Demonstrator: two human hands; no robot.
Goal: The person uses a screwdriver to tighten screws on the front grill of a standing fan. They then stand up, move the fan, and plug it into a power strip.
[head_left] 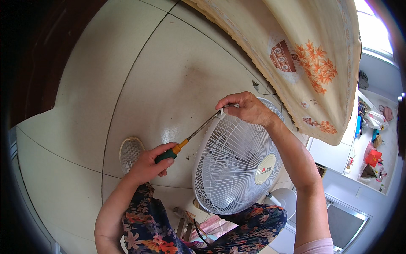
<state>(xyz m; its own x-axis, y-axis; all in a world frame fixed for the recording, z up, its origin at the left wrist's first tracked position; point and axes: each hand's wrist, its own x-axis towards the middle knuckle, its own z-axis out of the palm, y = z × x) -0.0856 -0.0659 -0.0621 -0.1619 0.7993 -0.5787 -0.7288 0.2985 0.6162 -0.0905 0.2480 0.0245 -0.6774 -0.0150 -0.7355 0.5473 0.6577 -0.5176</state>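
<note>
My left hand is wrapped round the green and yellow handle of a screwdriver. Its long shaft slants up to the right, and the tip meets a small white clip on the fan's rim. At that same spot my right hand pinches the clip between thumb and fingers, which partly hide it. The white electric fan has a round wire grille with a cream badge in the middle. It leans tilted in front of my knees, its blades showing through the wires.
A cream patterned cloth hangs over a table at the upper right. Tiled floor spreads to the left, beside my shoe. A dark brown furniture edge stands at far left. Bags and small items crowd a white shelf at right.
</note>
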